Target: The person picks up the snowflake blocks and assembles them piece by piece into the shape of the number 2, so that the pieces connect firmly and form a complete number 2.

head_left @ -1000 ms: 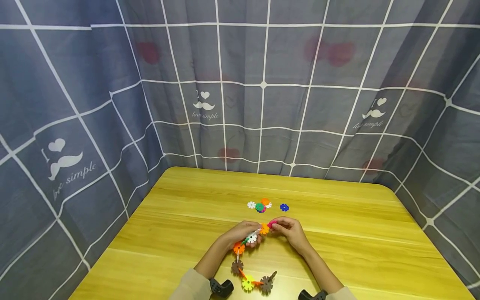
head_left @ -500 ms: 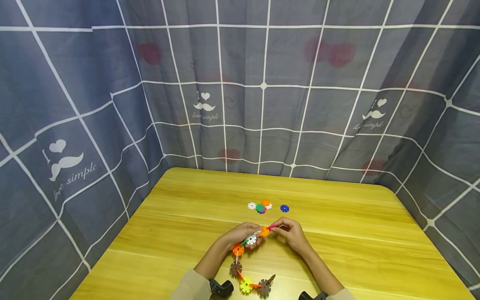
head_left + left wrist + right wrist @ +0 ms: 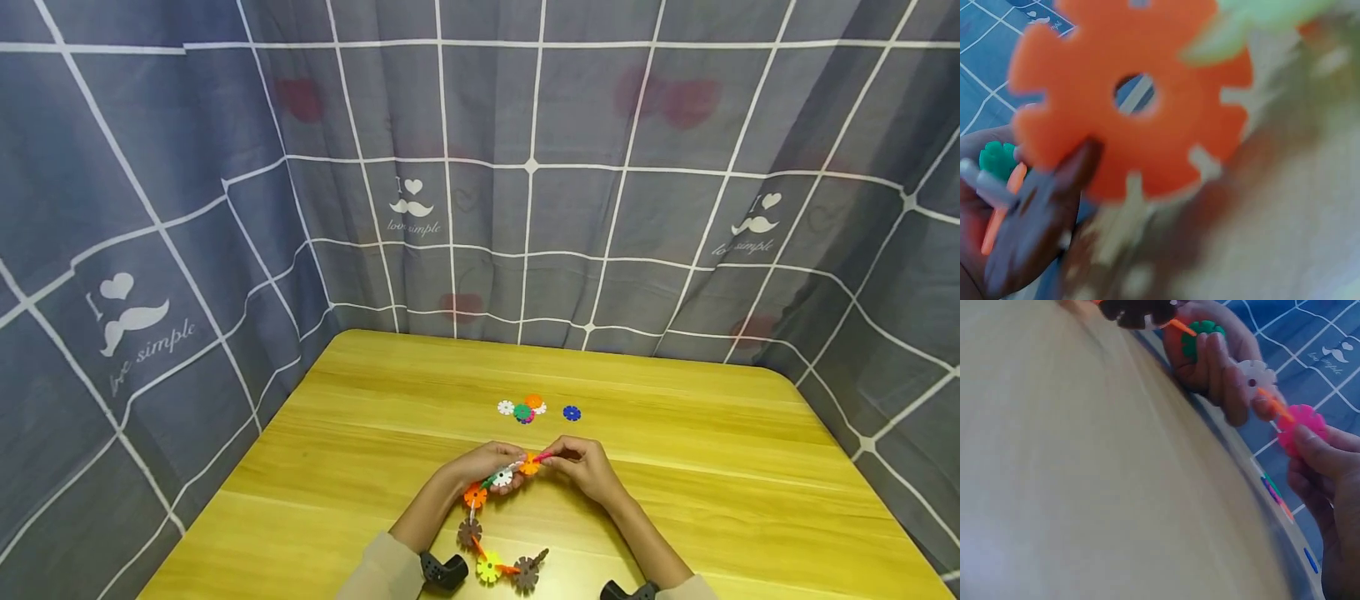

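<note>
The chain of notched discs (image 3: 470, 532) looks like smooth, thin plastic, fairly matt and evenly coloured; the pink disc (image 3: 1311, 420) and the loose blue disc (image 3: 572, 413) appear to be the same material. The desk (image 3: 697, 483) has a smooth wood-grain surface with a soft sheen. The curtain (image 3: 573, 108) is matt, creased cloth, the sleeve (image 3: 384, 570) matt fabric, the wrist unit (image 3: 444, 572) smooth black plastic.
</note>
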Demonstrator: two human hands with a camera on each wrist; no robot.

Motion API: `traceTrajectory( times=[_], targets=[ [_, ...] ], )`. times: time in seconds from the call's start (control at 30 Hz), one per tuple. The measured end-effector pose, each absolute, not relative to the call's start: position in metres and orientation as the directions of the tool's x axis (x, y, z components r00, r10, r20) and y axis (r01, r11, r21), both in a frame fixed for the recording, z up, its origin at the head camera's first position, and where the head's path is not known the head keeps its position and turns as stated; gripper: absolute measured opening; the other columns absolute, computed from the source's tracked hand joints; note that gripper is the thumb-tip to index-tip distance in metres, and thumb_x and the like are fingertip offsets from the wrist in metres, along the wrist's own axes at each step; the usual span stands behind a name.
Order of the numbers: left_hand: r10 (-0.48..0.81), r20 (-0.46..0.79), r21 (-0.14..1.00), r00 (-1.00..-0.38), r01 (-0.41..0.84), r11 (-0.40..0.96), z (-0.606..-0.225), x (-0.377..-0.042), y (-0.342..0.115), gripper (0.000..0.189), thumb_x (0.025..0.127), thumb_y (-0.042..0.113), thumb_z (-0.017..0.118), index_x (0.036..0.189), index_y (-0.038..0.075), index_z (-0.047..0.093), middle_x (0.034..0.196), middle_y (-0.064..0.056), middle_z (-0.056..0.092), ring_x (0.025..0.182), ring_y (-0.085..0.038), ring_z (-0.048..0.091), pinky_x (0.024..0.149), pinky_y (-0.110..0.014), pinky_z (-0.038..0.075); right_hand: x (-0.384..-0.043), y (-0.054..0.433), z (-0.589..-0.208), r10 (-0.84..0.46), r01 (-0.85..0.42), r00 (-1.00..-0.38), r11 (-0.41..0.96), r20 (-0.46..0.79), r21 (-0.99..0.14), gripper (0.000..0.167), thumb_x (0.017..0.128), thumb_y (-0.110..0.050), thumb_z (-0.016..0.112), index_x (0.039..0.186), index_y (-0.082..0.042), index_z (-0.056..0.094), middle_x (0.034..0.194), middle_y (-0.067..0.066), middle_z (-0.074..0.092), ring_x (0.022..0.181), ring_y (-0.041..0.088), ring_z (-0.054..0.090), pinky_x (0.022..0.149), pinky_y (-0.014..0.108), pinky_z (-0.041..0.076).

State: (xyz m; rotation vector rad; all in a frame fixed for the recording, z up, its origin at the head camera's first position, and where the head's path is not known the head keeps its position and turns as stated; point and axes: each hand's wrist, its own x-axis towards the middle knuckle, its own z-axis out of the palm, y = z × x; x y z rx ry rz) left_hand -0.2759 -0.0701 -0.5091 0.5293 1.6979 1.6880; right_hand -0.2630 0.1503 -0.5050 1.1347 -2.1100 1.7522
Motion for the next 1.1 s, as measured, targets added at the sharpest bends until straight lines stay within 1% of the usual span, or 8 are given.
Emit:
traceTrajectory(
  times=[0.2,0.3,0.43,0.53,0.7,0.87,0.97,1.1],
  targets=[
    [0.718,-0.2,0.975,-0.666,-0.211,0.075,-0.509,-0.272,-0.068,0.057,0.098,0.042,0.036,0.119,-0.007,0.053,0.073,-0.004,0.062,0.052,-0.008,0.054,0.045,-0.017,0.041,-0.273,0.143,-0.523,-0.39,-0.676,-0.686,0.03,0.614,-0.736,0.019,0.081,0.014,0.06,0.094,0.003,0.068,0.091,0.016,0.065,0.084,0.023,0.062,0.072,0.028,0.053],
    [0.712,-0.204,0.976,-0.673,-0.192,0.098,-0.508,-0.272,-0.067,0.064,0.096,0.05,0.035,0.117,-0.008,0.054,0.07,-0.003,0.061,0.05,-0.009,0.052,0.046,-0.02,0.043,-0.284,0.145,-0.533,-0.334,-0.659,-0.728,0.103,0.598,-0.745,0.018,0.086,0.005,0.06,0.1,-0.002,0.069,0.097,0.014,0.064,0.089,0.019,0.06,0.075,0.025,0.052],
    [0.709,-0.192,0.98,-0.678,-0.169,0.104,-0.506,-0.275,-0.066,0.06,0.096,0.049,0.038,0.122,-0.003,0.052,0.066,-0.002,0.057,0.048,-0.009,0.049,0.046,-0.022,0.043,-0.302,0.153,-0.535,-0.127,-0.584,-0.798,0.406,0.589,-0.703,0.02,0.088,-0.011,0.063,0.106,-0.004,0.068,0.1,0.012,0.062,0.085,0.02,0.054,0.07,0.027,0.048],
    [0.722,-0.183,0.981,-0.667,-0.169,0.093,-0.505,-0.278,-0.066,0.058,0.096,0.049,0.038,0.128,0.001,0.049,0.067,-0.003,0.058,0.048,-0.01,0.05,0.047,-0.023,0.044,-0.315,0.158,-0.534,0.017,-0.428,-0.824,0.637,0.567,-0.641,0.03,0.086,-0.018,0.067,0.11,-0.001,0.066,0.103,0.016,0.059,0.087,0.027,0.05,0.071,0.035,0.044],
    [0.746,-0.202,0.971,-0.635,-0.227,0.069,-0.506,-0.278,-0.067,0.059,0.096,0.05,0.035,0.135,0.006,0.043,0.071,-0.005,0.06,0.052,-0.011,0.054,0.049,-0.024,0.046,-0.324,0.164,-0.534,0.038,-0.288,-0.875,0.761,0.483,-0.581,0.034,0.081,-0.021,0.073,0.106,0.001,0.067,0.106,0.019,0.055,0.096,0.035,0.046,0.08,0.045,0.039],
    [0.734,-0.218,0.967,-0.644,-0.244,0.073,-0.507,-0.277,-0.067,0.061,0.097,0.054,0.028,0.135,0.009,0.045,0.073,-0.008,0.062,0.056,-0.014,0.057,0.054,-0.026,0.048,-0.317,0.166,-0.537,0.002,-0.353,-0.893,0.618,0.451,-0.703,0.026,0.079,-0.015,0.074,0.1,-0.005,0.064,0.088,0.008,0.062,0.078,0.023,0.056,0.068,0.034,0.047],
    [0.715,-0.221,0.968,-0.664,-0.24,0.075,-0.507,-0.277,-0.066,0.062,0.096,0.055,0.027,0.132,0.009,0.049,0.073,-0.009,0.063,0.058,-0.015,0.058,0.057,-0.026,0.049,-0.306,0.166,-0.536,-0.033,-0.393,-0.912,0.351,0.408,-0.85,0.022,0.083,-0.009,0.069,0.102,-0.003,0.063,0.079,0.01,0.064,0.066,0.021,0.06,0.058,0.029,0.051],
    [0.706,-0.19,0.974,-0.683,-0.222,0.047,-0.508,-0.279,-0.067,0.062,0.096,0.053,0.032,0.129,0.005,0.05,0.075,-0.01,0.063,0.059,-0.015,0.059,0.058,-0.025,0.049,-0.291,0.162,-0.533,-0.08,-0.318,-0.944,-0.045,0.32,-0.947,0.029,0.087,-0.009,0.064,0.11,0.008,0.058,0.082,0.026,0.063,0.066,0.027,0.065,0.061,0.037,0.055]
  ],
)
